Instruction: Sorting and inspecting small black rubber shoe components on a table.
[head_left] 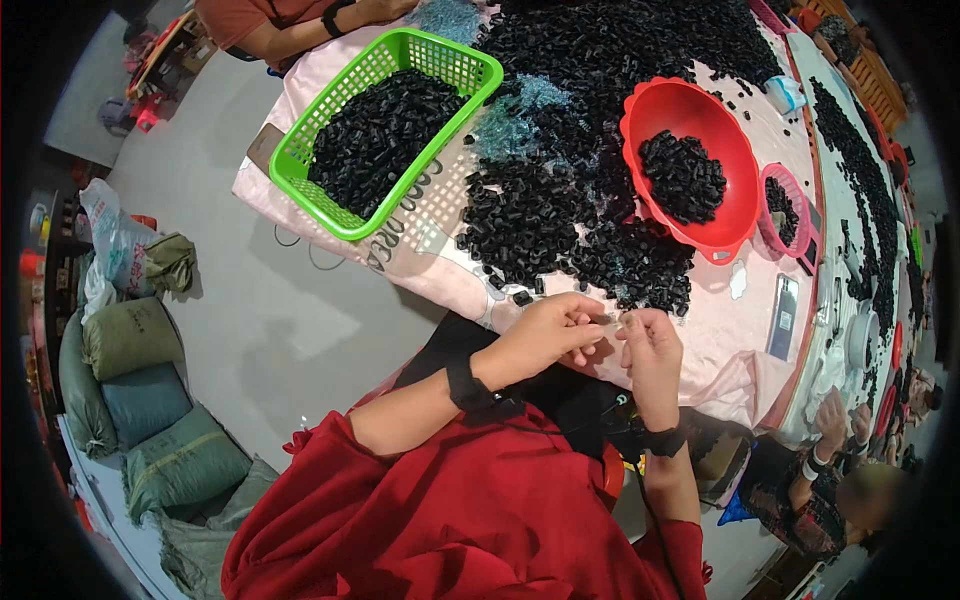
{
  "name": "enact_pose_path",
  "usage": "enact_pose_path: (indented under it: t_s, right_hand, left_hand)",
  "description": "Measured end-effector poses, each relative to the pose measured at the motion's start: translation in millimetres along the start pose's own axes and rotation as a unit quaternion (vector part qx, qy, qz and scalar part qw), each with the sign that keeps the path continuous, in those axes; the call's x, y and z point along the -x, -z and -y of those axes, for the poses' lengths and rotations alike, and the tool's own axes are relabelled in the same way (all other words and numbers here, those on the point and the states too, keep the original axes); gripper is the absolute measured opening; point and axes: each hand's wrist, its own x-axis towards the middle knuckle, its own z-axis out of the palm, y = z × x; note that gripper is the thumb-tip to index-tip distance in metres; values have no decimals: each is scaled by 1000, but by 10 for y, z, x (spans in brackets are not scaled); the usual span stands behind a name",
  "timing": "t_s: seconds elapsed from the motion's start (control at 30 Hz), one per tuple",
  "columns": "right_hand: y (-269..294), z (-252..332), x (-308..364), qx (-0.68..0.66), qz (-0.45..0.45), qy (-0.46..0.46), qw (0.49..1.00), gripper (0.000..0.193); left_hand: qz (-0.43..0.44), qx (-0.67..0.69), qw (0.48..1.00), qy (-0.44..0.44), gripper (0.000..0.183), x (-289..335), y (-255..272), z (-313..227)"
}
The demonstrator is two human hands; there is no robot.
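My left hand (548, 334) and my right hand (655, 352) meet just over the table's near edge. Fingers on both are pinched together, with the fingertips almost touching. Whatever sits between them is too small to make out. Right beyond the hands spreads a large pile of small black plastic parts (520, 225). Clear bluish bits (520, 115) lie in loose clumps on that pile. A red bowl (735, 170) with a scalloped rim, partly filled with the same black parts, stands beyond my right hand.
A green basket (290, 185) full of black parts stands at the left on the pink-covered table (445, 285). To the right are a pink basket (800, 215) and a phone (785, 315). Stuffed sacks (185, 460) lie at far left. Other people sit at the far left and lower right.
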Motion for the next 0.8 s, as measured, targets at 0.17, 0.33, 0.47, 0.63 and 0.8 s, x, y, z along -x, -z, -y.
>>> enact_pose_path:
  t_s: [0.17, 0.33, 0.47, 0.63, 0.8]
  right_hand:
    - [50, 187, 61, -14, -28, 0, 1000, 8]
    - [2, 302, 206, -31, -10, 17, 999, 13]
    - [47, 325, 307, -5, 16, 53, 998, 15]
    - [33, 389, 388, -11, 16, 86, 996, 12]
    - [-59, 476, 447, 64, -22, 145, 987, 13]
  left_hand:
    - [36, 59, 997, 24, 31, 98, 114, -79]
    - [94, 71, 993, -2, 31, 172, 79, -140]
    - [132, 68, 989, 0, 30, 202, 48, -231]
    - [133, 86, 985, -63, 32, 178, 1, -131]
    - [137, 57, 988, -37, 28, 198, 9, -172]
